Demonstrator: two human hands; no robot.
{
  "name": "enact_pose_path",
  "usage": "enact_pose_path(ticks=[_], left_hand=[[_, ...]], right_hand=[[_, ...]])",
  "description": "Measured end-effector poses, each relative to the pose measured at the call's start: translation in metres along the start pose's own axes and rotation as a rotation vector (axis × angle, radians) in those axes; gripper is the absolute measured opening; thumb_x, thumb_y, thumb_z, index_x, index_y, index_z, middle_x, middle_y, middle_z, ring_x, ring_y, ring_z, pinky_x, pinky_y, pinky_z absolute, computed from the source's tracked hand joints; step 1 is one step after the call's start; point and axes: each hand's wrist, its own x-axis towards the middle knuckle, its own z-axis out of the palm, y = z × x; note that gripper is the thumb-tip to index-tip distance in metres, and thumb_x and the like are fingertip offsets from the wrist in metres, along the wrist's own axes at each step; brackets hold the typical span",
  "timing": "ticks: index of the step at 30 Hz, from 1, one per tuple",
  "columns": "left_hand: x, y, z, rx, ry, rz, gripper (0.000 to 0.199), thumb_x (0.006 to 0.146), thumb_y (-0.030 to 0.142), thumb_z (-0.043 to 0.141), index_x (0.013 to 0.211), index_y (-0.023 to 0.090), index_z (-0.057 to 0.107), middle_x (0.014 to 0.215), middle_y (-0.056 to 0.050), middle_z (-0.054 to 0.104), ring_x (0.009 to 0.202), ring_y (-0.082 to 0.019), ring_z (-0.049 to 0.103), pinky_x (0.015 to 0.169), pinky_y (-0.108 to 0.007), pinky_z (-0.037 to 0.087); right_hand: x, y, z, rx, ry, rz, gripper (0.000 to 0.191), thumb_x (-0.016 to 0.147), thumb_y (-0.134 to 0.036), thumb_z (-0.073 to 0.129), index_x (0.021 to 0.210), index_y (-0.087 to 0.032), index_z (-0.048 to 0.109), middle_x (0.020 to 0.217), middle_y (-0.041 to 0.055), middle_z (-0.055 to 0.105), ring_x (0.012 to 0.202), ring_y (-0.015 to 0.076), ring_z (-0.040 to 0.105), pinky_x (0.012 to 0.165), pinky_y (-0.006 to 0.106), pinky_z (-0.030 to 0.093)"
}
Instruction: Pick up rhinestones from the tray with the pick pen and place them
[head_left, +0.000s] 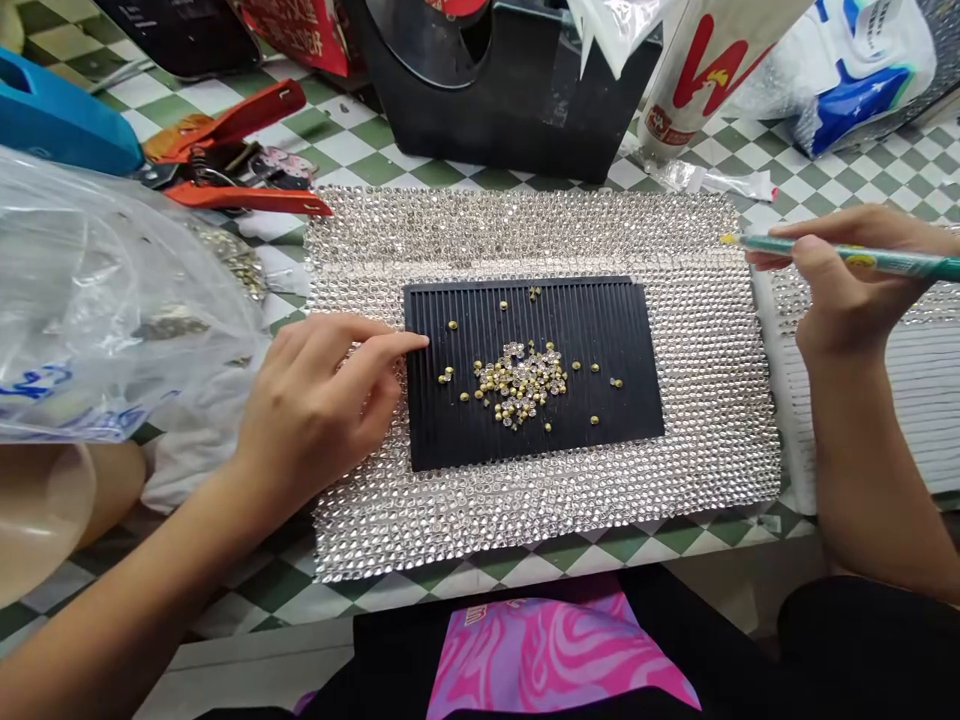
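From where I stand, the left hand is empty and half open, its index finger stretched out so the tip rests on the left part of a ridged black tray. The right hand pinches a teal picking pencil narrowly between thumb and fingers, its yellow tip held out over a corner of a glittering rhinestone mesh sheet, well off the tray.

The tray lies on that sheet, carrying a small heap of gold-and-clear studs with strays dotted around it. That looseness looks like the main risk: 1 firm press from the left finger could shift the tray and send studs rolling off its edge, and any that land on the mesh would be hard to pick out. A crumpled plastic bag also crowds the left side – a careless sweep of the forearm could drag it across the tray.
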Motion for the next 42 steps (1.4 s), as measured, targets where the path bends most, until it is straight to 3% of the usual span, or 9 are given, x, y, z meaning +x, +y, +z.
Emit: enact_pose_path(ticks=[10, 21, 27, 31, 35, 37, 42], left_hand=[[-0.003, -0.002, 0.001, -0.019, -0.033, -0.03, 0.033, 0.088, 0.004, 0.055, 0.115, 0.023, 0.057, 0.097, -0.003, 0.062, 0.088, -0.02, 0.057, 0.083, -0.033, 0.048], [-0.003, -0.002, 0.001, -0.036, -0.035, -0.019, 0.032, 0.087, 0.003, 0.056, 0.115, 0.019, 0.059, 0.097, -0.006, 0.062, 0.089, -0.022, 0.057, 0.084, -0.035, 0.048], [-0.005, -0.003, 0.002, -0.042, -0.035, -0.045, 0.035, 0.087, 0.005, 0.055, 0.117, 0.024, 0.057, 0.098, -0.004, 0.061, 0.09, -0.021, 0.058, 0.085, -0.034, 0.047], [-0.004, -0.002, 0.002, -0.049, -0.042, -0.049, 0.035, 0.087, 0.005, 0.055, 0.117, 0.024, 0.057, 0.099, -0.004, 0.062, 0.091, -0.021, 0.058, 0.085, -0.035, 0.048], [-0.003, -0.001, 0.001, -0.039, -0.035, -0.039, 0.034, 0.087, 0.004, 0.056, 0.115, 0.022, 0.058, 0.099, -0.004, 0.062, 0.09, -0.021, 0.058, 0.084, -0.034, 0.048], [-0.003, -0.001, 0.001, -0.043, -0.033, -0.041, 0.033, 0.087, 0.003, 0.056, 0.114, 0.021, 0.058, 0.098, -0.005, 0.062, 0.09, -0.021, 0.058, 0.084, -0.035, 0.047], [-0.003, -0.002, 0.001, -0.041, -0.044, -0.055, 0.034, 0.087, 0.004, 0.055, 0.115, 0.024, 0.057, 0.099, -0.004, 0.061, 0.091, -0.02, 0.058, 0.085, -0.034, 0.047]], right_hand=[[-0.002, 0.004, -0.003, -0.109, -0.053, -0.018, 0.015, 0.075, -0.013, 0.07, 0.081, -0.022, 0.081, 0.069, 0.0027, 0.076, 0.058, 0.0173, 0.068, 0.056, 0.032, 0.05], [-0.005, 0.011, -0.005, -0.131, -0.101, -0.048, 0.016, 0.078, -0.013, 0.069, 0.084, -0.021, 0.081, 0.071, 0.0054, 0.076, 0.059, 0.0184, 0.068, 0.055, 0.033, 0.048], [-0.009, -0.018, -0.001, -0.084, -0.072, -0.052, 0.015, 0.08, -0.019, 0.069, 0.088, -0.023, 0.081, 0.075, 0.0045, 0.077, 0.062, 0.019, 0.068, 0.059, 0.037, 0.052], [-0.025, -0.052, 0.008, 0.119, -0.347, -0.002, 0.026, 0.082, -0.016, 0.068, 0.107, -0.023, 0.075, 0.095, 0.0031, 0.077, 0.081, 0.0188, 0.074, 0.067, 0.033, 0.059], [-0.039, -0.071, 0.012, 0.355, -0.61, -0.007, 0.045, 0.08, -0.008, 0.068, 0.119, -0.029, 0.069, 0.106, 0.0012, 0.073, 0.095, 0.0167, 0.07, 0.08, 0.032, 0.057], [-0.042, -0.075, 0.012, 0.373, -0.675, 0.026, 0.039, 0.082, -0.01, 0.066, 0.114, -0.03, 0.07, 0.101, 0.0012, 0.073, 0.093, 0.0166, 0.069, 0.079, 0.032, 0.056], [-0.045, -0.08, 0.007, 0.315, -0.703, 0.1, 0.02, 0.084, -0.013, 0.063, 0.094, -0.027, 0.073, 0.077, -0.001, 0.072, 0.067, 0.0134, 0.067, 0.057, 0.028, 0.051]])
